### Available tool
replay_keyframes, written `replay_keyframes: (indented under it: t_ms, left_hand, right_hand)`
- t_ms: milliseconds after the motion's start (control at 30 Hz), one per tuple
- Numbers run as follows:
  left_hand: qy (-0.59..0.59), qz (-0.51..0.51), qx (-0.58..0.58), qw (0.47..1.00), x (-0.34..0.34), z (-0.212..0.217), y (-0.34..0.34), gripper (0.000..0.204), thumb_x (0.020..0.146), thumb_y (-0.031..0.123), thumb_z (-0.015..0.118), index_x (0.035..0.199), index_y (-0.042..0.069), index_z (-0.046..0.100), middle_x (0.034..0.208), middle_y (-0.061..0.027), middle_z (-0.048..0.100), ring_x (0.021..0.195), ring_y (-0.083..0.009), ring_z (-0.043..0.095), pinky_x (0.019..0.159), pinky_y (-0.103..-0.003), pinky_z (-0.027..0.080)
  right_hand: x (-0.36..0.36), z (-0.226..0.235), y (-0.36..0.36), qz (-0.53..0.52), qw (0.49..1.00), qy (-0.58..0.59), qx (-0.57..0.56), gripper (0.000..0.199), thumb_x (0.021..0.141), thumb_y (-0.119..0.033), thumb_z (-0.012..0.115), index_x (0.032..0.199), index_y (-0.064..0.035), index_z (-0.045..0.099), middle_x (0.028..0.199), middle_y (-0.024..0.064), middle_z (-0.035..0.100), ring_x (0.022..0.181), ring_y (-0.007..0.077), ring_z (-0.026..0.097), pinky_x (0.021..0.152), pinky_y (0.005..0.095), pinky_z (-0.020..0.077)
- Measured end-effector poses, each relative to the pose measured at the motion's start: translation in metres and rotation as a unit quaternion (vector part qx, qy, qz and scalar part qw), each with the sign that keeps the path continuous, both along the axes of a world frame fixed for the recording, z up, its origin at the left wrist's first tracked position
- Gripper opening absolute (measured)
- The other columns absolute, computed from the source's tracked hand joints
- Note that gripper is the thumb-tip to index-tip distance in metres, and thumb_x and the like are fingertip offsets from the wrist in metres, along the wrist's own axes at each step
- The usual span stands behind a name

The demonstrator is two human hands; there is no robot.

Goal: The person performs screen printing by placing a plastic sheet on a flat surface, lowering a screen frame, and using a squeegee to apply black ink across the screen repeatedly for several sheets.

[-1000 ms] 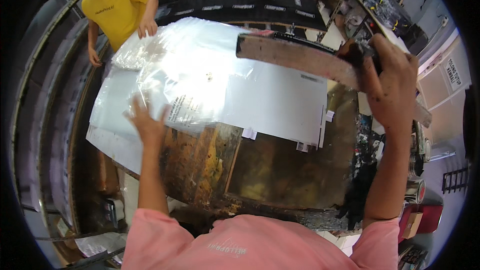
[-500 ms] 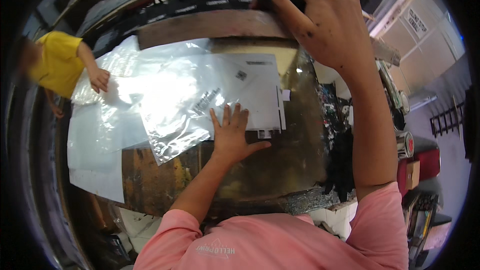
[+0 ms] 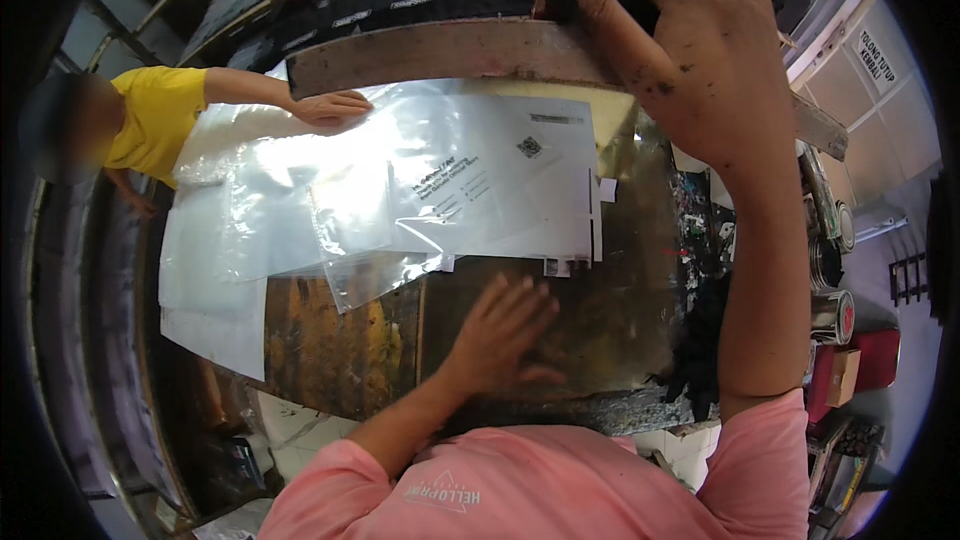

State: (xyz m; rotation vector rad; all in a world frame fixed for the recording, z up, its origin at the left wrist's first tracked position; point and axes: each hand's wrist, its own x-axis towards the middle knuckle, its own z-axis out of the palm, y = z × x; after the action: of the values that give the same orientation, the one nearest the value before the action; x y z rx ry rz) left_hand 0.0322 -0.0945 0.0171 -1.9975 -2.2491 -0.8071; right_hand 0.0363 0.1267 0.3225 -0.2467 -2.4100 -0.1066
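Note:
My left hand [image 3: 503, 335] hovers over or rests on the stained brown tabletop [image 3: 470, 380], fingers outstretched and slightly blurred, holding nothing. Just beyond it lies a clear plastic bag [image 3: 440, 180] with dark print and a small square code, on top of a white sheet [image 3: 575, 200]. High at the far right, my right hand [image 3: 705, 60] has its fingers wrapped round the dark-smudged end of a raised wooden frame [image 3: 450, 52]; its fingertips are partly hidden. More clear plastic bags [image 3: 265, 230] overlap on the left.
Across the left side a co-worker in a yellow shirt [image 3: 160, 120] reaches a hand [image 3: 335, 108] to the bags. A black rag [image 3: 695, 345] hangs at the table's right edge. Metal cans [image 3: 830, 315] stand farther right. Metal racks [image 3: 100, 340] line the left.
My left hand has drawn back toward me, off the bag's near edge onto bare tabletop. The co-worker's hand has moved right and farther away. My right hand keeps its hold on the frame.

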Motion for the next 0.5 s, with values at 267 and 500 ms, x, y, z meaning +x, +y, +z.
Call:
replay_keyframes:
  t_ms: [267,500]
  left_hand:
    - [-0.038,0.131,0.081,0.987,0.022,-0.001,-0.043,0.09,0.075,0.057,0.088,0.142,0.004,0.061,0.13,-0.0181,0.064,0.114,-0.0382,0.062,0.096,-0.05,0.051]
    - [0.048,0.297,-0.111,0.947,-0.047,-0.007,0.059,0.112,0.083,0.085,0.061,0.151,-0.003,0.05,0.154,-0.0276,0.046,0.145,-0.0464,0.04,0.122,-0.06,0.027]
  right_hand:
    - [-0.004,-0.029,0.028,-0.003,0.996,0.02,0.093,0.045,0.102,-0.045,0.056,0.121,-0.0059,0.07,0.109,0.0173,0.073,0.104,0.0369,0.067,0.093,0.0465,0.0403]
    - [-0.008,-0.018,0.031,0.021,0.998,-0.007,0.055,0.045,0.103,-0.046,0.055,0.119,-0.0072,0.07,0.104,0.0176,0.072,0.105,0.0369,0.067,0.093,0.0493,0.0405]
